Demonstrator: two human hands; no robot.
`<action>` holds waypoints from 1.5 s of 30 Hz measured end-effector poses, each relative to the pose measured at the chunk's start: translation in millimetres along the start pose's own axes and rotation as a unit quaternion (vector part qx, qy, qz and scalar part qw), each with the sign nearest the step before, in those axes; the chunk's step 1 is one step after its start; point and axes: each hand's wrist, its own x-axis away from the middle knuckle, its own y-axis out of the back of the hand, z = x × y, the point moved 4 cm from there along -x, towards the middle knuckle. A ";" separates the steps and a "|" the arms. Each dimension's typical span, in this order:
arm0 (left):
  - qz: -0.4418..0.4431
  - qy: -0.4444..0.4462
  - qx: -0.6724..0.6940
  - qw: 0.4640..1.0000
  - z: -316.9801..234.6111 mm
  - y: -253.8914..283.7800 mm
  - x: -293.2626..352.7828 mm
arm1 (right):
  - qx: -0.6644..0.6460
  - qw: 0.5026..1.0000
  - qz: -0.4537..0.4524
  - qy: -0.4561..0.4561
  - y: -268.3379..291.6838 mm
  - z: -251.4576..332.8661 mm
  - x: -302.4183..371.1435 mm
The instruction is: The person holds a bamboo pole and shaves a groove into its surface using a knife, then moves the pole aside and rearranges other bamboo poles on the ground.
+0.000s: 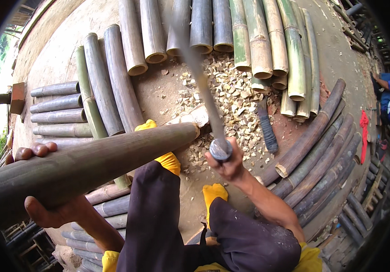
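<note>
A thick dark bamboo pole (pixel 90 167) slants across the left side, its far end pointing at the middle of the view. My left hand (pixel 56 214) grips it, with fingertips showing above and the thumb below. My right hand (pixel 229 165) is closed round the handle of a machete (pixel 206 90), whose raised blade is smeared by motion. Just beyond the pole's cut end lies a pale, hacked piece of wood (pixel 197 115). Bamboo chips (pixel 244 109) cover the ground around it. A dark wrapped handle (pixel 267 129) lies at their right edge; its other end is hard to make out.
Upright-pointing bamboo lengths (pixel 201 27) fan round the far side. More poles (pixel 315 129) are piled at right, and short ones (pixel 61 102) at left. My yellow-covered feet (pixel 214 195) flank the chips. A red cloth (pixel 364 136) and another person (pixel 389 97) are far right.
</note>
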 end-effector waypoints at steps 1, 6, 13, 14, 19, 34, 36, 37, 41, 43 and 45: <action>0.000 0.010 0.024 1.000 2.7 -3.8 -0.7 | 0.037 0.999 0.014 -0.005 -3.8 -28.2 12.1; -0.007 0.012 0.010 1.000 -0.9 10.3 -4.5 | -0.027 0.914 0.200 -0.353 -14.3 -73.3 20.3; 0.134 -0.011 0.106 0.985 3.2 27.1 -11.8 | -0.034 0.999 0.011 -0.008 3.4 7.2 -1.0; 0.137 -0.009 0.122 0.983 6.3 19.4 -12.8 | 0.019 0.993 0.069 -0.090 -1.3 -18.4 7.4; 0.155 -0.019 0.110 0.982 12.6 20.7 -18.4 | 0.007 0.921 0.179 -0.347 -9.7 -69.7 19.9; -0.093 0.028 0.056 0.994 15.6 16.6 -16.4 | 0.009 0.943 0.152 -0.296 -3.0 -48.2 8.5; -0.073 0.012 0.018 0.997 12.0 28.5 -10.2 | -0.015 0.979 0.091 -0.180 -11.0 -20.5 7.7; -0.060 0.004 0.012 0.998 11.6 27.6 -10.2 | -0.014 0.989 0.062 -0.133 -9.6 -12.9 4.8; -0.005 0.015 0.066 0.998 13.3 15.8 -6.8 | 0.056 0.983 0.106 -0.138 -18.9 -54.8 17.8; 0.008 0.006 0.056 0.998 10.6 17.7 -8.0 | 0.049 0.942 0.170 -0.284 -24.1 -87.4 21.0; 0.025 0.002 0.072 0.997 12.6 26.7 -11.8 | 0.031 0.935 0.173 -0.309 -19.4 -65.5 7.3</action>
